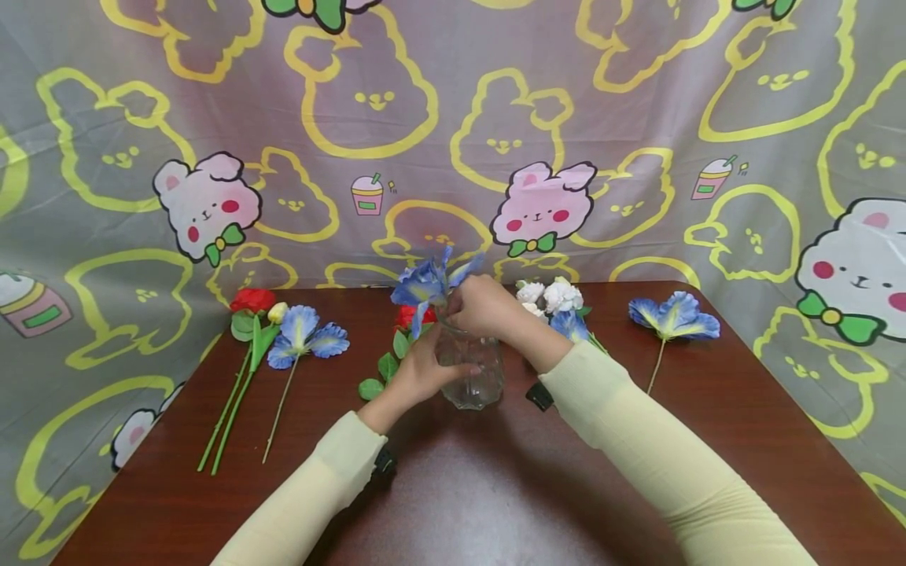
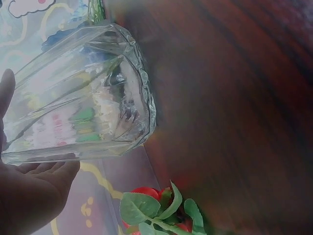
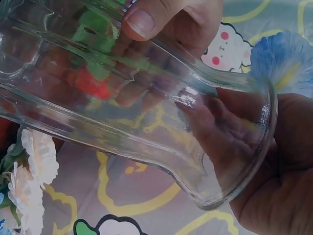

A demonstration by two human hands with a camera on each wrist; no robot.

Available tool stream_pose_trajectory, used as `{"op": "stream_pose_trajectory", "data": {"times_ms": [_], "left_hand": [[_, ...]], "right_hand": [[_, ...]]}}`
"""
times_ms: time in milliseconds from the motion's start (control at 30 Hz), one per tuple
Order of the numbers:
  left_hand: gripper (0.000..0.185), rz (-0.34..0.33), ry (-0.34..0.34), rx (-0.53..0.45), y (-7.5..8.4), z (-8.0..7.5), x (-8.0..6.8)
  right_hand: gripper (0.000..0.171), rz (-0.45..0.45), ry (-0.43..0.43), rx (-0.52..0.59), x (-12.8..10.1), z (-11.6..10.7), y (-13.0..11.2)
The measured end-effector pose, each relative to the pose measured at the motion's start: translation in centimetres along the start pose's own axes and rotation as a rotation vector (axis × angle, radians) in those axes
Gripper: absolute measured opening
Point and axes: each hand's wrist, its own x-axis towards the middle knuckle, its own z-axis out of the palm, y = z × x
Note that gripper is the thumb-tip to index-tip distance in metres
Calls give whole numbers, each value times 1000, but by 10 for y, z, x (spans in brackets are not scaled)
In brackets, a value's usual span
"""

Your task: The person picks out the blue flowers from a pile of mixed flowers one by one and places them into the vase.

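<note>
A clear ribbed glass vase stands upright at the middle of the table. My left hand grips its side, with the thumb across the near face and the fingers round the back. At the vase's mouth, my right hand pinches a blue artificial flower just under its bloom. The petals spread above and left of the rim. In the right wrist view, the flared rim lies in front of the right hand, and part of the blue bloom shows beyond. The held stem is mostly hidden.
Left on the brown table lie a red rose, a yellow bud and a blue flower. Another red flower is behind the left hand. White flowers and blue petals lie behind the right forearm, another blue flower far right.
</note>
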Motion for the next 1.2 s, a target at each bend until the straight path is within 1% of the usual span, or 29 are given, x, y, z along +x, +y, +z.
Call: {"op": "stream_pose_trajectory", "data": {"times_ms": [133,267,367,467,600,733,833,933,1067,1200], "left_hand": [[77,7,-5,-28,0,0,0],[76,6,-7,-41,0,0,0],[78,3,0,-24,-1,0,1],[79,-3,6,1,-1,0,1],[80,-26,9,26,0,0,1],[78,-33,8,26,1,0,0],[76,-20,-1,10,0,0,1],[75,-8,-4,2,-1,0,2],[75,0,-2,1,-1,0,2],[76,3,0,7,-1,0,1]], "right_hand": [[21,6,6,-3,0,-1,0],[15,33,1,0,0,-4,-1],[11,56,-22,27,-2,-7,-3],[11,73,-43,70,-5,-12,-3],[12,76,-24,88,-11,-20,-3],[8,72,29,95,-20,-27,-3],[10,67,79,122,-27,-32,-2],[13,44,144,159,-35,-35,1],[18,-14,262,208,-47,-34,6],[21,-52,413,248,-58,-29,15]]}}
